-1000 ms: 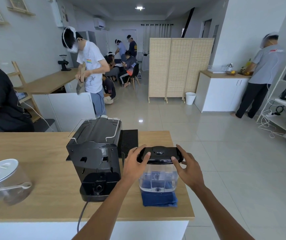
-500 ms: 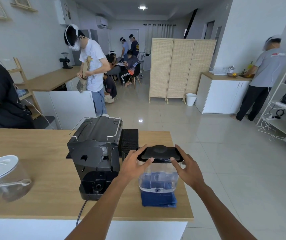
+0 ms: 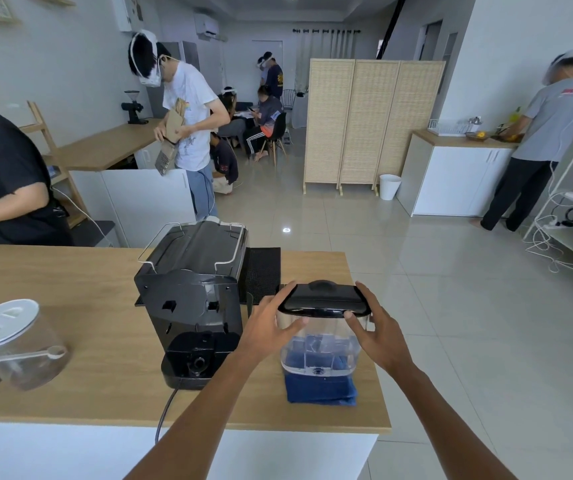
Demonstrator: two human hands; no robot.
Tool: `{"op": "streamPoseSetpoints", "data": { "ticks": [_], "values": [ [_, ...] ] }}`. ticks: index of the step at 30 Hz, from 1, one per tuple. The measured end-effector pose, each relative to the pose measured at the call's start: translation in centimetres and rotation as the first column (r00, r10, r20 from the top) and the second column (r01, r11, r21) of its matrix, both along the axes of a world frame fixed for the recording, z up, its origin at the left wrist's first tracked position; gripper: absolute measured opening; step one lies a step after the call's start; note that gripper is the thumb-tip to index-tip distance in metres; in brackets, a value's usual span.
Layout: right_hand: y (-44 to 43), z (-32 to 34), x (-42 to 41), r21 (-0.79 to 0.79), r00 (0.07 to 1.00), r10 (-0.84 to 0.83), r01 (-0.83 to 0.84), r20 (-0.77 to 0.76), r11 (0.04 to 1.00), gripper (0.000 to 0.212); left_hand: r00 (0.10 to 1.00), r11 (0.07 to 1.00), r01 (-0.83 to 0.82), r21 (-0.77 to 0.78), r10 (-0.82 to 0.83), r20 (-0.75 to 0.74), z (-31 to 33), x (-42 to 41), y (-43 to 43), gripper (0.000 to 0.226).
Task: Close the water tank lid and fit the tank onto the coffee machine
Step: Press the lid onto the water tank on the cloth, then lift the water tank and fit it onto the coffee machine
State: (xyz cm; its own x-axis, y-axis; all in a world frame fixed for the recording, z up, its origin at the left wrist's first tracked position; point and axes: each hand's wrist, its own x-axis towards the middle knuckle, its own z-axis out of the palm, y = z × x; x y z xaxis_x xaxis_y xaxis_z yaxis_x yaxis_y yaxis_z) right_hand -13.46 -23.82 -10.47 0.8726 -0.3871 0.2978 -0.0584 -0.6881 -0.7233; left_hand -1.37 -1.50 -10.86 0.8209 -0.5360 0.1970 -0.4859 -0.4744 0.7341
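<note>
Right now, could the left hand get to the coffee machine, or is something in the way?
Probably yes. The left hand holds the water tank right beside the coffee machine, and nothing visible stands between them.

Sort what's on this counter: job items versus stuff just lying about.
Job: water tank, lid, coffee machine, left hand, right hand.
Lying about: blue cloth under the tank, clear jar, black mat.

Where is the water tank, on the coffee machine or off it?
Off. The water tank stands on a blue cloth beside the coffee machine, with the left hand and right hand holding its top.
</note>
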Motion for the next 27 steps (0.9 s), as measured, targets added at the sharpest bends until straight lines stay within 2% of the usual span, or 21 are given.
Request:
{"op": "streamPoseSetpoints", "data": {
  "ticks": [4, 8, 12, 20, 27],
  "values": [
    [-0.2, -0.8, 0.0, 0.127, 0.993, 0.105, -0.112, 0.058, 0.986, 0.082, 1.000, 1.000, 0.022, 0.008, -0.022, -0.009, 0.0, 0.6, 0.1, 0.092],
    [-0.9, -1.2, 0.1, 0.182, 0.989, 0.148, -0.148, 0.015, 0.972, 0.097, 0.996, 0.996, 0.083, 0.038, -0.081, -0.034, -0.4, 1.2, 0.6, 0.098],
    [-1.5, -2.0, 0.4, 0.202, 0.985, 0.172, -0.172, 0.014, 0.964, 0.102, 0.997, 0.996, 0.063, 0.059, -0.059, -0.059, -0.7, 1.1, 0.6, 0.119],
    [-2.1, -2.8, 1.1, 0.243, 0.988, 0.156, -0.152, 0.003, 0.958, 0.105, 0.974, 0.992, 0.090, -0.091, -0.107, -0.201, -1.7, 0.9, 0.1, 0.111],
    [-2.0, -2.2, 1.7, 0.262, 0.986, 0.165, -0.157, -0.007, 0.952, 0.105, 0.960, 0.987, 0.107, -0.119, -0.134, -0.248, -1.6, 1.4, 0.6, 0.110]
  ]
}}
